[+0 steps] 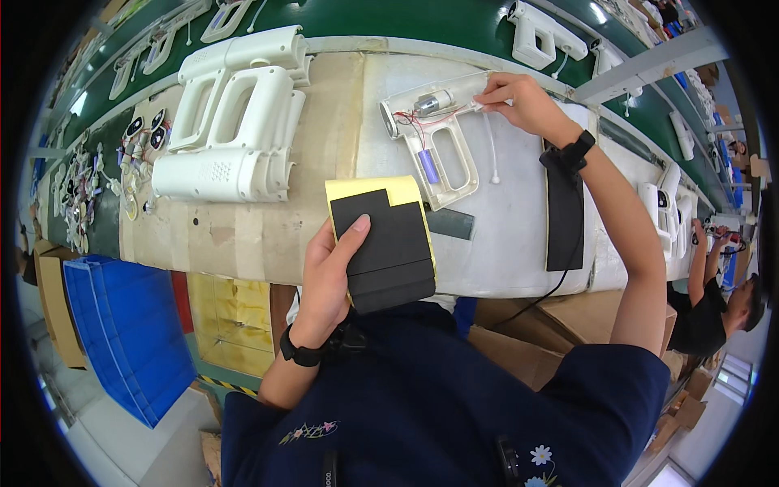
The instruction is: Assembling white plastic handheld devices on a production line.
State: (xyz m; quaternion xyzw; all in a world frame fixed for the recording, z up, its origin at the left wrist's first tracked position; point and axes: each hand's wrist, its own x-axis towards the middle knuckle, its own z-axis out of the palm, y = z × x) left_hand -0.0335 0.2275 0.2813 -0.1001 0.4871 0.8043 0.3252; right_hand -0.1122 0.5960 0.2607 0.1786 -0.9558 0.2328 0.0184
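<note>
My left hand (318, 280) is closed round a stack of black foam sheets (389, 243) with yellow backing paper, the thumb lying on top. Beyond the stack, an open white handheld-device housing half (442, 193) lies on the bench. In it sit a silver motor (433, 101), red and dark wires and a blue cylindrical battery (428, 165). My right hand (526, 101) is at the housing's upper right end, thumb and fingers pinched together beside the wires. What they pinch is too small to make out. A white cord (492, 150) hangs down below that hand.
Several white housing shells (227, 174) are stacked at the left, beside small loose parts (81, 191). A dark grey strip (450, 224) and a long black pad (565, 219) lie on the bench. A green conveyor (389, 20) runs behind. Another person (706, 308) works at far right.
</note>
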